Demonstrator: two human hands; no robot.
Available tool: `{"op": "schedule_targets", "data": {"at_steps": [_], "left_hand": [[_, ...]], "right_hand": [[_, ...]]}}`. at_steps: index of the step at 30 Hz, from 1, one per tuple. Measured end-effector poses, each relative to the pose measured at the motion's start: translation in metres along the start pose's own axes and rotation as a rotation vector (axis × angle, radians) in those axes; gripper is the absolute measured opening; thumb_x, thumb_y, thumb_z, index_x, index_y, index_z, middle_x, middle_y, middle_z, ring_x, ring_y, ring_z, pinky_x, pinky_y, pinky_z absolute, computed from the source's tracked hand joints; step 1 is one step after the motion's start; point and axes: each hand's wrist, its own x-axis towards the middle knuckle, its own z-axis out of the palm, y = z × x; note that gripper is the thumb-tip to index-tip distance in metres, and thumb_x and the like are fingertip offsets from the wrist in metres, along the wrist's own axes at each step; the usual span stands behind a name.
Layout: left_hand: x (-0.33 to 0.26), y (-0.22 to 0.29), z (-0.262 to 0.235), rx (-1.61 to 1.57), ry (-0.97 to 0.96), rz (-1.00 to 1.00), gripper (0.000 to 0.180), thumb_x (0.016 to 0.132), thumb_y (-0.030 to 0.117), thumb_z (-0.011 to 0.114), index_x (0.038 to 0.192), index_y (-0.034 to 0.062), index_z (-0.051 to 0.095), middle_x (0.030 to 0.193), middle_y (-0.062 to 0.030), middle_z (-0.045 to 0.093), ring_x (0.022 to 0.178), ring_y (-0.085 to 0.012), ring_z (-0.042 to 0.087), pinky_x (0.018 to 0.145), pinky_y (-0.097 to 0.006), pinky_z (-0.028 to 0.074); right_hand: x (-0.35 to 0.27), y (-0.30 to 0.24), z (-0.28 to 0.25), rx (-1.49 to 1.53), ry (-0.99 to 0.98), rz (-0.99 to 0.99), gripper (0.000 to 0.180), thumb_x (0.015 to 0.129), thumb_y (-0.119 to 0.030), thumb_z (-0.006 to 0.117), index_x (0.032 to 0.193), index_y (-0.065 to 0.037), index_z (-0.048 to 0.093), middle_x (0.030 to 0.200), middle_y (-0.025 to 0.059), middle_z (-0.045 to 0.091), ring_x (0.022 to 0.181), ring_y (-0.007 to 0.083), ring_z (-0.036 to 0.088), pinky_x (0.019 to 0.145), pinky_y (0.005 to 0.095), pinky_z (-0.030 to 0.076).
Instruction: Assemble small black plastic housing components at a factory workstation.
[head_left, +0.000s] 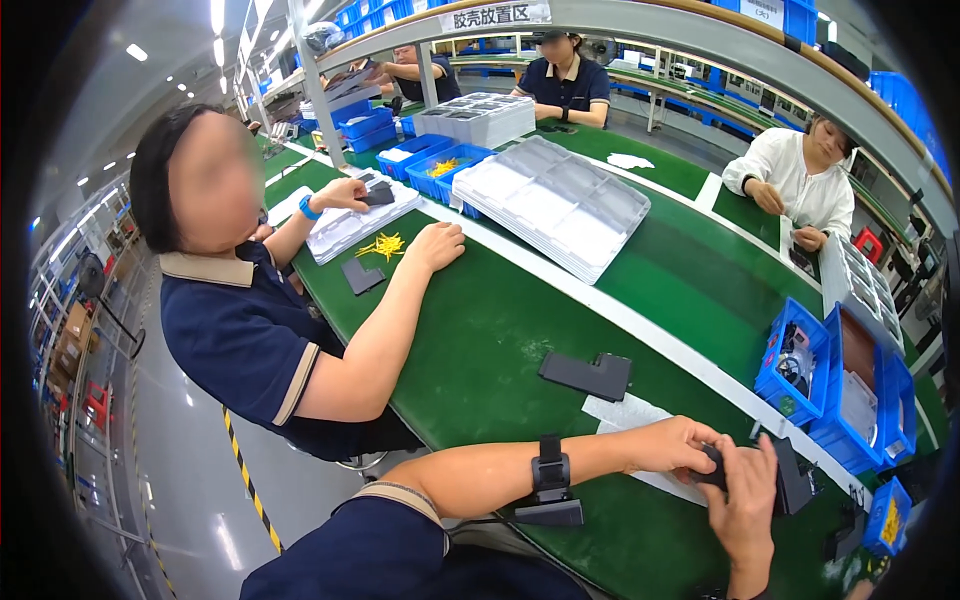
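Note:
My left hand (680, 445) and my right hand (745, 500) meet over a dark grey flat plastic part (790, 478) at the near right edge of the green table (500, 340). Both hands grip this part, with fingers wrapped around its left end. A black band with a small device sits on my left wrist (550, 472). Another dark grey plastic part (590, 375) lies flat on the table a short way left of my hands. A white label strip (625, 412) is stuck on the table just beyond my left hand.
Blue bins (850, 385) with small parts stand right of my hands. A stack of grey moulded trays (555, 205) lies mid-table. A co-worker in a dark polo sits at my left, an arm (390, 310) resting on the table near yellow pieces (383, 245). Other people work across.

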Motion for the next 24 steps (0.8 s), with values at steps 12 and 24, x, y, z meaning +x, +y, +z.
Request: {"op": "schedule_targets", "data": {"at_steps": [12,24], "left_hand": [[-0.017,0.023,-0.021,0.803,0.293,0.151,0.038,0.086,0.0,0.062,0.124,0.0053,0.063,0.116,-0.0129,0.068,0.105,-0.0217,0.065,0.092,-0.033,0.049],[-0.015,0.029,0.014,0.625,0.329,0.208,0.027,0.084,0.011,0.073,0.108,-0.0002,0.068,0.083,-0.0048,0.069,0.075,-0.0082,0.062,0.072,-0.024,0.051]], "right_hand": [[-0.003,0.011,-0.006,0.095,0.222,0.554,0.026,0.066,-0.012,0.084,0.075,0.001,0.064,0.068,0.0092,0.06,0.061,0.0236,0.057,0.058,0.0333,0.046],[-0.012,0.012,0.017,0.881,0.196,0.804,0.014,0.084,0.0,0.068,0.096,0.007,0.066,0.078,0.0061,0.068,0.066,0.0084,0.064,0.059,0.0224,0.05]]}}
